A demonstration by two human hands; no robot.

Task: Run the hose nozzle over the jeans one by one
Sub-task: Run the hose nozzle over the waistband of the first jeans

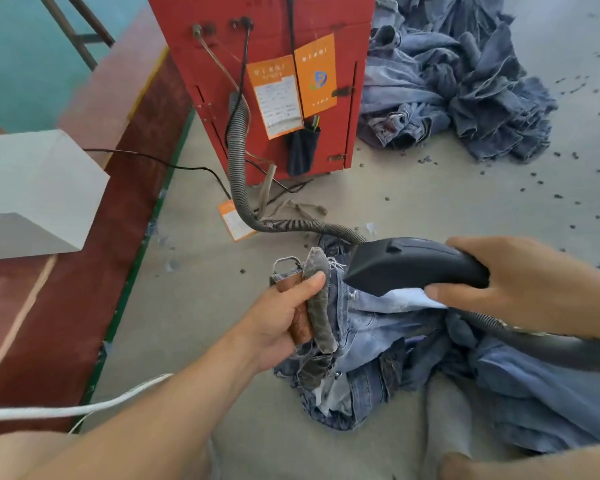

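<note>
A pair of blue jeans (371, 337) lies crumpled on the grey floor in front of me. My left hand (284, 317) grips the waistband, its thumb pressed on the brown leather patch (300, 325). My right hand (506, 285) holds the black hose nozzle (406, 263), whose tip points left and touches the jeans just beside the waistband. A grey ribbed hose (239, 174) curves from the nozzle up to the red machine (274, 64).
A heap of more jeans (458, 84) lies at the back right, beside the red machine. Dark lint specks dot the floor on the right. A white box (32, 192) sits on a red-brown platform at left. A white cord (84, 408) crosses the lower left.
</note>
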